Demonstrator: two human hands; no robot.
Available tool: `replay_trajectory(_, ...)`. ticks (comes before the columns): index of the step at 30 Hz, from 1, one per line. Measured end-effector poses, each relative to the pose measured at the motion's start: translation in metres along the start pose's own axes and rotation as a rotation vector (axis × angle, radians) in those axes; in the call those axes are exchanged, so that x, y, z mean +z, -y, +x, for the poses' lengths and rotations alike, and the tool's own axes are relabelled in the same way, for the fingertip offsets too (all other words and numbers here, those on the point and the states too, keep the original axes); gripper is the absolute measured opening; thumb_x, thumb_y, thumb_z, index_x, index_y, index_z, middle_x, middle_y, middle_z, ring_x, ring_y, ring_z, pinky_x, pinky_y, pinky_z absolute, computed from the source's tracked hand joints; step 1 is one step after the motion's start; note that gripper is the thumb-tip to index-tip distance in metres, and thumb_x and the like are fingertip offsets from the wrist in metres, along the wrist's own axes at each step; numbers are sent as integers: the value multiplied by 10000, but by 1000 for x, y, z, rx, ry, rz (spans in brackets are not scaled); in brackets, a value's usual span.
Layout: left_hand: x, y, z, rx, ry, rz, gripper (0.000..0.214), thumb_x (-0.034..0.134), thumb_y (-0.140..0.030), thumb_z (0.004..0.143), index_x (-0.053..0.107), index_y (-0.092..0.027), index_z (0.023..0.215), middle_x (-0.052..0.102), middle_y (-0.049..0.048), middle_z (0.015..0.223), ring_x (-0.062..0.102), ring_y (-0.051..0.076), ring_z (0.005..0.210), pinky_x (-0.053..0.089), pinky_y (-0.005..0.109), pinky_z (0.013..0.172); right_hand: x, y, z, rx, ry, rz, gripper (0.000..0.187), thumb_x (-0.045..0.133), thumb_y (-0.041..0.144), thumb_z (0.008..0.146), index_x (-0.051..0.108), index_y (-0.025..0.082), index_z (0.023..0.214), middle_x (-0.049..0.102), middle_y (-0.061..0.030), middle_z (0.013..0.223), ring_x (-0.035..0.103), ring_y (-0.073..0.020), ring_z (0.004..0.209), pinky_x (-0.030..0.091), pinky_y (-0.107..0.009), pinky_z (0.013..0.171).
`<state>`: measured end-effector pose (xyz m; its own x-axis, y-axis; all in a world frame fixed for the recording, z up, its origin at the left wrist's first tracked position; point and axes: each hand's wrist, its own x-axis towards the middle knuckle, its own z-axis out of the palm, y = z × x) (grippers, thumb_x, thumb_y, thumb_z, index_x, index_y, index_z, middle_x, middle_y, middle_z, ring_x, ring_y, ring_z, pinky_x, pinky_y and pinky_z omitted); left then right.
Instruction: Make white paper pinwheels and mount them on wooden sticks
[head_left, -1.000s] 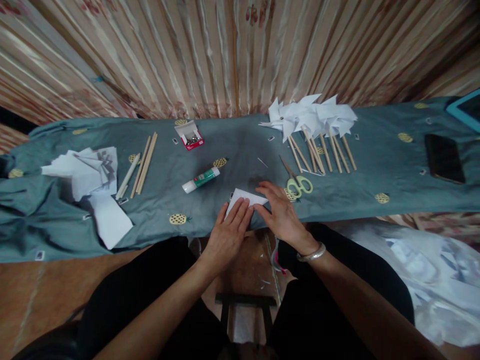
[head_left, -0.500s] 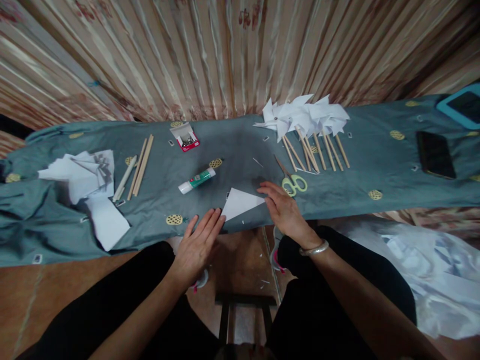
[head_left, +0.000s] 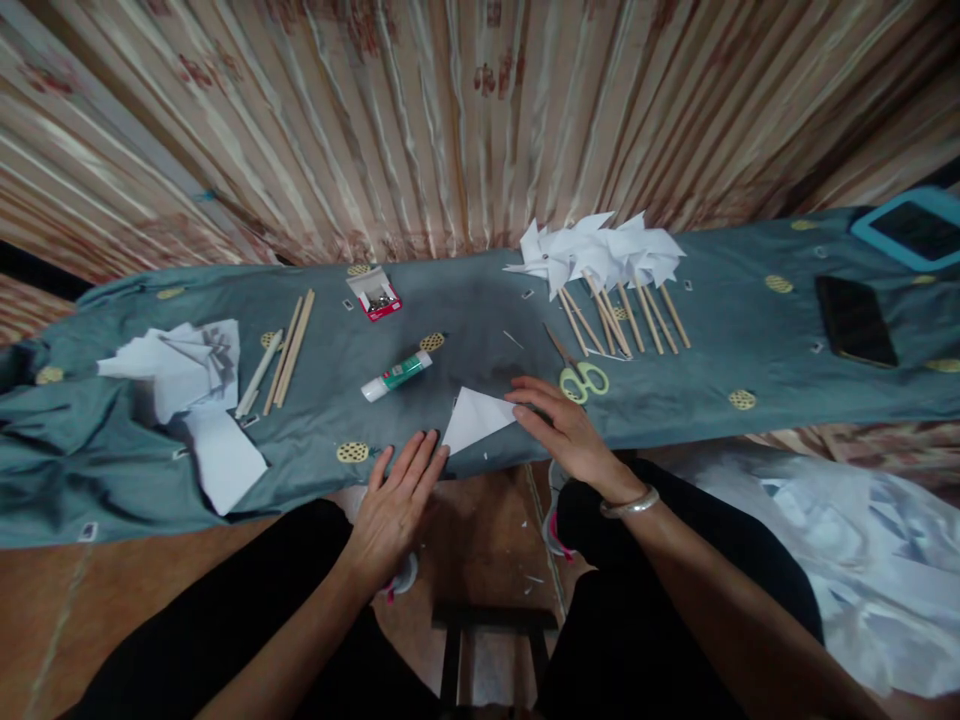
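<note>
A white paper folded into a triangle (head_left: pixel 472 418) lies near the front edge of a table covered by a blue-grey cloth (head_left: pixel 675 390). My right hand (head_left: pixel 564 433) rests flat on the cloth, its fingertips touching the triangle's right corner, fingers stretched out. My left hand (head_left: pixel 395 499) lies flat and open at the table's edge, its fingertips just left of the triangle's lower corner. Neither hand holds anything.
Green-handled scissors (head_left: pixel 581 376) lie right of my right hand. A glue stick (head_left: pixel 396 376), a red box of pins (head_left: pixel 377 295), wooden sticks (head_left: pixel 285 350), loose white papers (head_left: pixel 184 385), several paper pinwheels on sticks (head_left: pixel 600 260), a dark phone (head_left: pixel 855 320) and a teal tablet (head_left: pixel 911 228) lie about.
My left hand slid off the folded paper, down and left to the table's edge. The right hand kept its fingertips at the paper's right corner. The view shifted slightly.
</note>
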<state>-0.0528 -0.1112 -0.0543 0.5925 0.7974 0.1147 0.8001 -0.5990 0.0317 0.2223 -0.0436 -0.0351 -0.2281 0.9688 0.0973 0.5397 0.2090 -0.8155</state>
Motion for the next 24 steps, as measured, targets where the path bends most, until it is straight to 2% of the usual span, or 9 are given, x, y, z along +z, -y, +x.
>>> replay_trajectory(5,2,0,0,-21,1,-18,605,450,-147,912,352,-166,1508,400,161,1539,357,294,1438,238,495,1174,2,0,3,29,-11,55,96,629,202,827,688,207,903,627,-118,1300,582,-253,1231,401,-438,1068)
replay_trajectory(10,-3,2,-1,-38,-67,-190,687,484,-212,944,183,-192,1561,354,173,1563,335,292,1449,241,505,1175,-5,2,5,17,-9,124,58,609,191,833,651,207,796,646,-113,1247,574,-249,1237,389,-439,1057)
replay_trajectory(12,-10,3,4,-127,-111,-391,681,489,-289,962,178,-214,1562,332,162,1578,330,284,1453,276,491,1171,-10,5,5,0,-24,152,64,602,213,856,651,211,814,632,-109,1267,563,-247,1253,381,-435,1062)
replay_trajectory(14,-19,4,15,-292,-156,-662,627,493,-370,963,283,-218,1535,356,143,1572,344,286,1446,307,474,1165,-15,10,6,-25,-37,174,64,601,228,872,653,214,836,616,-104,1292,553,-241,1267,375,-427,1070)
replay_trajectory(16,-27,4,31,-485,-210,-968,593,509,-461,942,429,-189,1464,457,147,1511,426,301,1395,344,473,1146,-18,15,6,-55,-36,187,61,602,230,881,654,217,851,603,-99,1311,549,-232,1273,375,-415,1073)
replay_trajectory(18,-33,4,49,-638,-259,-1285,654,556,-564,883,515,-161,1396,571,160,1406,536,315,1298,431,465,1078,-21,21,6,-87,-35,190,60,602,230,888,653,218,859,596,-96,1320,547,-225,1275,379,-406,1072)
replay_trajectory(20,-38,3,66,-752,-235,-1497,679,673,-617,765,638,-147,1253,687,158,1237,647,319,1137,536,428,934,-22,26,7,-115,-42,194,58,605,230,892,653,218,860,595,-96,1324,546,-220,1275,384,-401,1070)
replay_trajectory(22,-41,0,77,-807,-124,-1659,614,740,-639,669,738,-129,1010,758,146,1004,719,281,884,581,352,715,-24,30,7,-136,-50,197,54,613,230,890,653,218,857,595,-97,1325,550,-219,1271,390,-398,1068)
replay_trajectory(24,-44,-6,84,-821,16,-1745,528,780,-615,627,753,-118,801,756,120,789,686,192,636,529,265,557,-27,32,6,-151,-59,189,54,616,233,890,656,217,857,595,-98,1329,559,-218,1263,396,-397,1067)
